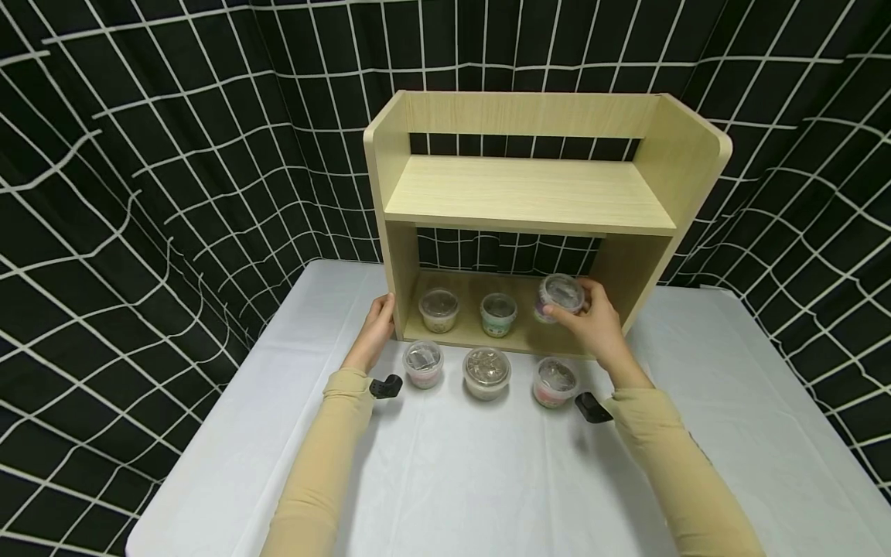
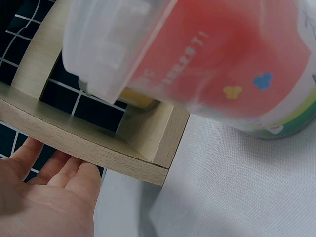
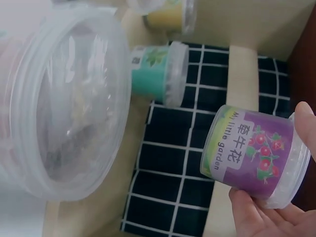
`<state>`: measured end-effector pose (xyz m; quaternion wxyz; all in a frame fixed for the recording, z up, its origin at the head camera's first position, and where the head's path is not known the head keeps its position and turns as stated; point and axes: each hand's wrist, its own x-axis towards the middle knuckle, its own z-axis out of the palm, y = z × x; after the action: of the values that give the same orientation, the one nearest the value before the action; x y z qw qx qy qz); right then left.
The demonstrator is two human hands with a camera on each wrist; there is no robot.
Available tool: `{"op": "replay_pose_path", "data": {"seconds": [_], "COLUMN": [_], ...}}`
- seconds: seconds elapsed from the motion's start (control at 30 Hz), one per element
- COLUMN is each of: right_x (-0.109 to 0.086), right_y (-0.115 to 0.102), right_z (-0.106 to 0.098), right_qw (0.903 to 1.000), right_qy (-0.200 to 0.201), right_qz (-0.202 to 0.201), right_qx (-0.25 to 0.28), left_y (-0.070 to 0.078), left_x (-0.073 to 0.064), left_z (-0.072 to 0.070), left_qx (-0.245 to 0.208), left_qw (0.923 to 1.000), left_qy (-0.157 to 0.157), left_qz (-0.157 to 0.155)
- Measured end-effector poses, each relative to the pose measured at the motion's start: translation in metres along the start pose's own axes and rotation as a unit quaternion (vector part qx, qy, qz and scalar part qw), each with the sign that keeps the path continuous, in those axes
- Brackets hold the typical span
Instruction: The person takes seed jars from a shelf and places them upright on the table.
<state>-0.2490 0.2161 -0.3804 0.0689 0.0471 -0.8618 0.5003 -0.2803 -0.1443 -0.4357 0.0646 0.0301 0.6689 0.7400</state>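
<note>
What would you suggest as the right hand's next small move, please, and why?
Probably lower the purple tub onto the bottom shelf, right of the green tub: the right hand holds it over that spot, apparently raised, and the yellow tub stands on that shelf too.

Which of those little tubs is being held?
The purple-labelled tub, gripped by the right hand; the other five tubs stand untouched, two on the lower shelf, three on the table.

Purple-label tub (image 3: 252, 155) smth clr plastic, shelf unit (image 1: 529, 192) matt wood-look, tbl cover (image 1: 459, 480) woven cloth
</note>
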Motion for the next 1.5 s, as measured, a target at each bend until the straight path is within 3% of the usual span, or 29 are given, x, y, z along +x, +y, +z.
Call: {"op": "replay_pose_path", "data": {"seconds": [0.13, 0.43, 0.67, 0.97, 1.3, 1.5], "right_x": [-0.004, -0.012, -0.019, -0.028, -0.040, -0.049], "right_y": [-0.005, -0.017, -0.026, -0.043, -0.051, -0.056], "right_z": [0.003, 0.010, 0.016, 0.025, 0.042, 0.053], "right_qw": [0.9999, 0.9996, 0.9984, 0.9953, 0.9916, 0.9872], "right_qy": [-0.004, -0.009, -0.028, -0.057, -0.094, -0.120], "right_qz": [-0.011, -0.026, -0.040, -0.062, -0.074, -0.085], "right_qx": [0.005, 0.009, 0.027, 0.048, 0.050, 0.063], "left_y": [-0.001, -0.022, -0.024, -0.021, 0.000, -0.020], "left_x": [0.000, 0.015, 0.016, 0.014, -0.001, 0.014], "left_z": [0.000, -0.005, -0.006, -0.006, 0.000, -0.006], "left_qx": [0.000, 0.004, 0.000, -0.007, 0.000, 0.009], "left_qw": [1.0000, 0.9995, 0.9995, 0.9997, 1.0000, 0.9997], "left_qy": [0.003, 0.027, 0.026, 0.022, -0.002, 0.023], "left_qz": [-0.001, 0.012, 0.017, 0.012, 0.004, 0.008]}}
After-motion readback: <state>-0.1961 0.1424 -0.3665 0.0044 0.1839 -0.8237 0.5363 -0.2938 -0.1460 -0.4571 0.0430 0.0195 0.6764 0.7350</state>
